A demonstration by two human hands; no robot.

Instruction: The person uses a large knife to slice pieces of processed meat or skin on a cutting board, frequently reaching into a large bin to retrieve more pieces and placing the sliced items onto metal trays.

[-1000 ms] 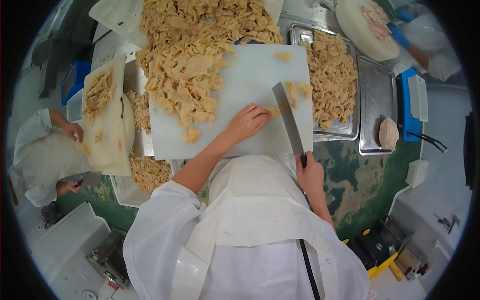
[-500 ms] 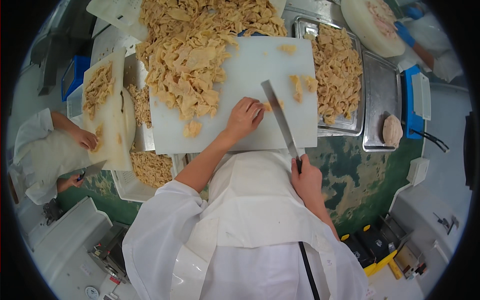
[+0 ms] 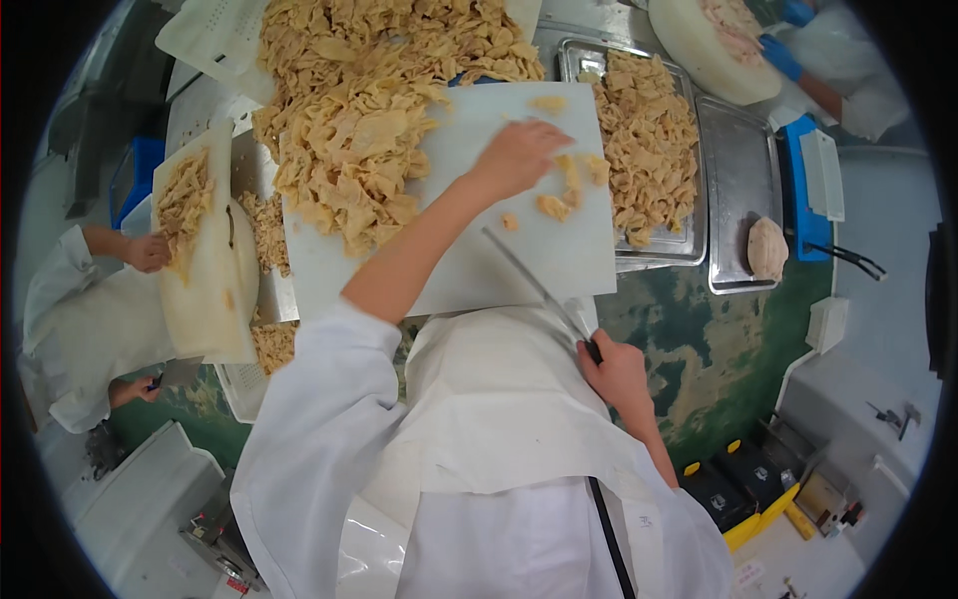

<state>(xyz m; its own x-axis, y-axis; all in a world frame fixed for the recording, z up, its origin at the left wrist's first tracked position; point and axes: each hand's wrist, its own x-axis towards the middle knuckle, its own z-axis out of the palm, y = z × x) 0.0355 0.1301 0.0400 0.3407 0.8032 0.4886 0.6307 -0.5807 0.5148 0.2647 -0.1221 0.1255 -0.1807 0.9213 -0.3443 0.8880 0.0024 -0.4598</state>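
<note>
My right hand is closed round the black handle of a long-bladed knife. Its blade slants up and left over the near part of the white cutting board. Farther up the board, my left hand is blurred, its fingers stretched out toward the right. Nothing shows in it. Beside its fingertips lie a few yellowish pieces of what looks like poultry skin, and a small scrap sits nearer the blade. A large heap of the same skin covers the board's left side and spreads beyond it.
Right of the board stands a metal tray of skin pieces, then another metal tray with a pale rounded lump. At the left, a co-worker's hand touches skin on another board. Blue-gloved hands work at the far right.
My left hand has moved away from beside the blade, up and to the right. My right hand has drawn the knife lower and tilted it farther left. The whole view has shifted slightly.
</note>
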